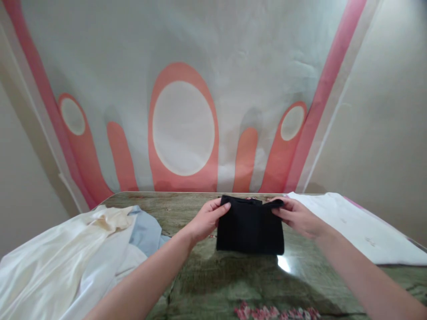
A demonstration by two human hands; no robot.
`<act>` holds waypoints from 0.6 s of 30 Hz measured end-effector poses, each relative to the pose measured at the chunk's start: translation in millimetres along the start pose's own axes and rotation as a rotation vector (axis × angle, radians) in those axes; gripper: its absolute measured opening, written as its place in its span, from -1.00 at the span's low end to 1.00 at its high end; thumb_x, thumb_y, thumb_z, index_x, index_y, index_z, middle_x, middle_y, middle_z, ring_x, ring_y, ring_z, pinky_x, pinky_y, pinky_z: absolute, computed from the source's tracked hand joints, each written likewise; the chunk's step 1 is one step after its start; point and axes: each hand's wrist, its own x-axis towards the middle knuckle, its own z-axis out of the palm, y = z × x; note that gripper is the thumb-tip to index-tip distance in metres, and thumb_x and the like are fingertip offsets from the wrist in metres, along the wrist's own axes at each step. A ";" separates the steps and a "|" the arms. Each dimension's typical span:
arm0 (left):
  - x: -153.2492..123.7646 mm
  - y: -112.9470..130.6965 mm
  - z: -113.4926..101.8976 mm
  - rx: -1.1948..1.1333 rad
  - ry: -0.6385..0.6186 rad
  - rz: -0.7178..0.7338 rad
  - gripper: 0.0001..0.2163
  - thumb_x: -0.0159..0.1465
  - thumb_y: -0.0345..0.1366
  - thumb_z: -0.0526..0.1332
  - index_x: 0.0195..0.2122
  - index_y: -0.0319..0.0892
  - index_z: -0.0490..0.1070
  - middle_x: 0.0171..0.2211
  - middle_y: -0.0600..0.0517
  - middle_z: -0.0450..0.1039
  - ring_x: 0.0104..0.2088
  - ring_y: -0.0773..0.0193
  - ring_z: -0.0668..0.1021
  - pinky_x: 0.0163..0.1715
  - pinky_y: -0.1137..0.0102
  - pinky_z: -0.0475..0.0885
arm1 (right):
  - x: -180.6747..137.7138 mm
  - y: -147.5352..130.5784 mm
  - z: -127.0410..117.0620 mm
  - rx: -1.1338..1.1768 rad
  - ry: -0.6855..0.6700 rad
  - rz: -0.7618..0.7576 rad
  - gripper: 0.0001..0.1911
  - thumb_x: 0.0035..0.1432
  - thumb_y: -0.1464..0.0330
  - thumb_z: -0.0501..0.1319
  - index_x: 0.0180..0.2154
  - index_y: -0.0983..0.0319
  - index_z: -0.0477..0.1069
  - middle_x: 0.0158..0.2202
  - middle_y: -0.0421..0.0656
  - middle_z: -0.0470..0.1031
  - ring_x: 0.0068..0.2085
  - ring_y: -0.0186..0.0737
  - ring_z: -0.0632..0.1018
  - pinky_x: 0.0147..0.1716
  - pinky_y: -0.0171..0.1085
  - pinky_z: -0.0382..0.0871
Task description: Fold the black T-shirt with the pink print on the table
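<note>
A folded black garment (pixel 250 226) lies on the glossy green table (pixel 207 275), in the middle towards the far edge. My left hand (pixel 207 218) rests on its left side, thumb on top of the upper left corner and fingers curled against the edge. My right hand (pixel 296 215) grips the upper right corner, fingers pinched round the cloth. Both forearms reach in from the near edge.
A heap of white, cream and pale blue clothes (pixel 83 249) covers the table's left side. A flat white cloth (pixel 353 226) lies on the right. A wall hanging with pink and orange ovals (pixel 183 129) stands right behind the table.
</note>
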 end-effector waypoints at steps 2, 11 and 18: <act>24.0 -1.8 -8.3 -0.059 0.073 -0.008 -0.70 0.15 -0.20 0.25 -0.15 -0.27 0.40 -0.30 -0.05 0.49 -0.27 0.22 0.52 -0.18 0.35 0.37 | 24.1 12.5 -4.1 0.089 0.056 0.002 -0.65 -0.10 0.21 0.33 -0.24 0.22 0.43 -0.28 -0.13 0.53 -0.22 -0.19 0.51 -0.19 -0.22 0.36; 105.9 -48.0 -65.2 -0.282 0.284 -0.309 -0.81 0.27 -0.30 0.09 -0.28 -0.33 0.40 -0.42 -0.11 0.51 -0.39 0.20 0.57 -0.27 0.30 0.45 | 100.0 86.1 -21.2 0.166 0.160 0.033 -0.70 -0.10 0.29 0.29 -0.25 0.25 0.44 -0.31 -0.12 0.56 -0.27 -0.15 0.55 -0.18 -0.17 0.40; 114.4 -86.8 -88.1 -0.244 0.370 -0.421 -0.84 0.23 -0.36 0.12 -0.32 -0.38 0.40 -0.45 -0.14 0.51 -0.40 0.15 0.58 -0.33 0.30 0.47 | 118.8 145.1 -26.6 -0.290 0.334 0.017 -0.75 0.00 0.29 0.15 -0.29 0.28 0.48 -0.34 -0.11 0.57 -0.31 -0.14 0.55 -0.25 -0.14 0.42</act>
